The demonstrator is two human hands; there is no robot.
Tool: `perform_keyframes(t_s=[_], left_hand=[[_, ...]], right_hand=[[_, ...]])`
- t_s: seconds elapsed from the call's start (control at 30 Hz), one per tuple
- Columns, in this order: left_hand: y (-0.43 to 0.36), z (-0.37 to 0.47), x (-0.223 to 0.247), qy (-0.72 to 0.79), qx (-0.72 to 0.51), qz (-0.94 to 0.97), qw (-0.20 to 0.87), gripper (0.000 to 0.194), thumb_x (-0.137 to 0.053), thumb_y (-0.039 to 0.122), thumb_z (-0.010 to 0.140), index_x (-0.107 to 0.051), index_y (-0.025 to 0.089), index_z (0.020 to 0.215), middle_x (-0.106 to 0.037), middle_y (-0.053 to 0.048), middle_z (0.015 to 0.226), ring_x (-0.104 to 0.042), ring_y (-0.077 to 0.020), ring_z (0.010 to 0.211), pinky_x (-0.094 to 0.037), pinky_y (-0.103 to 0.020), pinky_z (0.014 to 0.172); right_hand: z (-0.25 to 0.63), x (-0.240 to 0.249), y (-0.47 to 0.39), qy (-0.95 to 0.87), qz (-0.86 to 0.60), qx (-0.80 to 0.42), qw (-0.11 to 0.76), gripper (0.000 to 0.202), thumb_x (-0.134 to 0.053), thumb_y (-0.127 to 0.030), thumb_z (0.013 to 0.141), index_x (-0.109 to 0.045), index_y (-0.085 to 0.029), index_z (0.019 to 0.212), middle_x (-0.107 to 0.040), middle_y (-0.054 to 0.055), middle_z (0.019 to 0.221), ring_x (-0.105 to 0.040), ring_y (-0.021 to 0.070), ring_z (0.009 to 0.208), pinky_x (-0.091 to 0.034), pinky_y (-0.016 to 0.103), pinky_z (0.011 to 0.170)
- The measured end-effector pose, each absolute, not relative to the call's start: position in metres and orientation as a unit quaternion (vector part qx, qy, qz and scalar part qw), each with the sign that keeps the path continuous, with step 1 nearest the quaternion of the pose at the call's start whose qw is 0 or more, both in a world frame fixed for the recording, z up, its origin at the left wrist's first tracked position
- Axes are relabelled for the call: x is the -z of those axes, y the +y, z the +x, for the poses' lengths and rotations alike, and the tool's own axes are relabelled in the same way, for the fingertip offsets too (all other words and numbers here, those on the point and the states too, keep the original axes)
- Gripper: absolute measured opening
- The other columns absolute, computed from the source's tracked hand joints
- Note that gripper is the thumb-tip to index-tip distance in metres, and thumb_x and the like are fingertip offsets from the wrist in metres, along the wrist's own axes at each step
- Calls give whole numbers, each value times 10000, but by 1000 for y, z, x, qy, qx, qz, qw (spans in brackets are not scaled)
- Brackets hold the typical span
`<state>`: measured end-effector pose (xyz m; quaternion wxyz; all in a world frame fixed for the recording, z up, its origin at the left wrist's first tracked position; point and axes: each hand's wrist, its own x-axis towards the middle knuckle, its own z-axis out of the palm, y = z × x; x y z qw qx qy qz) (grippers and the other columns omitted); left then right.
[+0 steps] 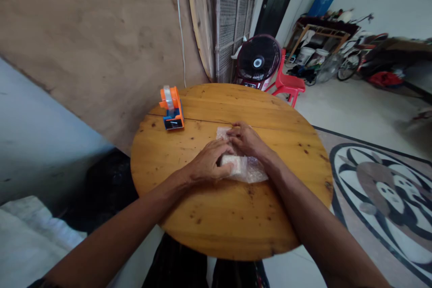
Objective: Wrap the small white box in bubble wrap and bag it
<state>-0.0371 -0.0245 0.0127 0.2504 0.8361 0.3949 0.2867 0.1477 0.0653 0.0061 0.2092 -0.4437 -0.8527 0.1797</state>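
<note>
A small white block-shaped item (232,164) lies on the round wooden table, partly covered by clear bubble wrap (254,171). My left hand (213,158) grips its left end, thumb on the near side and fingers on the far side. Just beyond the item, my right hand (247,140) has its bent fingers on the far part of the bubble wrap, pinching or pressing it. The hands hide part of the sheet between them. What the white item is cannot be made out.
An orange and blue tape dispenser (173,109) with a roll of clear tape stands at the table's (216,225) back left. Behind the table are a fan (258,60) and a red plastic chair (290,82). A wall (101,31) rises on the left.
</note>
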Motion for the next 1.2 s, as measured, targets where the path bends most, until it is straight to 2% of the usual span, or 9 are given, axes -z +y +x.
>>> perform_keyframes(t_s=[0.1,0.23,0.3,0.57,0.67,0.77,0.87,1.03,1.2], left_hand=[[-23,-38,-13,395,-270,844,243,344,-531,377,803,-601,151,1052,-571,-132,1255,-471,-285,1241,-333,-427,1082],[-24,-38,-15,403,-264,843,241,320,-524,381,806,-603,177,1039,-592,-111,1208,-496,-273,1205,-368,-419,1044],[-25,-38,-16,399,-265,843,244,303,-516,372,801,-606,173,1012,-616,-103,1128,-535,-261,1128,-397,-408,1005],[-24,-37,-17,395,-272,842,246,296,-516,354,766,-610,173,980,-622,-72,986,-561,-236,975,-428,-390,938],[-23,-37,-15,390,-281,841,249,318,-518,356,763,-612,158,992,-623,-79,1002,-563,-231,957,-439,-380,911],[-25,-37,-14,394,-290,834,255,331,-518,354,767,-614,151,1009,-621,-78,1005,-564,-221,933,-447,-363,885],[-27,-38,-14,402,-293,828,259,343,-518,343,764,-615,147,1028,-619,-68,974,-561,-207,876,-455,-352,849],[-26,-38,-13,411,-301,819,264,359,-541,351,743,-620,163,1039,-629,-58,960,-564,-210,872,-456,-358,849],[-25,-39,-11,408,-307,818,263,366,-544,356,733,-634,165,1032,-645,-71,979,-574,-224,876,-465,-366,838]], right_hand=[[153,-5,67,-811,-436,-281,272,257,-556,-182,815,-704,-140,1022,-593,126,1193,-597,198,1021,-463,327,889],[163,-15,64,-720,-463,-396,332,303,-565,-318,813,-674,-149,1040,-660,46,931,-566,121,689,-459,253,645],[168,-27,60,-709,-467,-397,348,299,-596,-352,784,-676,-153,993,-661,23,853,-549,117,670,-450,254,656],[216,-64,-12,-715,-538,-320,311,337,-636,-430,778,-656,-178,1001,-678,75,1006,-615,206,905,-468,359,846],[223,-54,-47,-687,-578,-346,272,500,-688,-468,728,-616,-168,1121,-652,102,1108,-616,209,911,-494,336,771],[215,-44,-65,-653,-613,-373,241,600,-678,-532,710,-595,-130,1148,-658,96,981,-586,158,704,-450,262,551],[199,-39,-65,-634,-627,-384,239,533,-638,-576,724,-629,-132,1019,-630,41,794,-501,113,563,-344,224,436],[181,-37,-54,-629,-631,-373,259,406,-650,-548,671,-603,-146,697,-535,-21,581,-452,102,522,-321,228,475],[176,-42,-55,-599,-634,-412,265,395,-634,-555,666,-597,-165,716,-515,-36,561,-398,90,468,-262,221,426]])
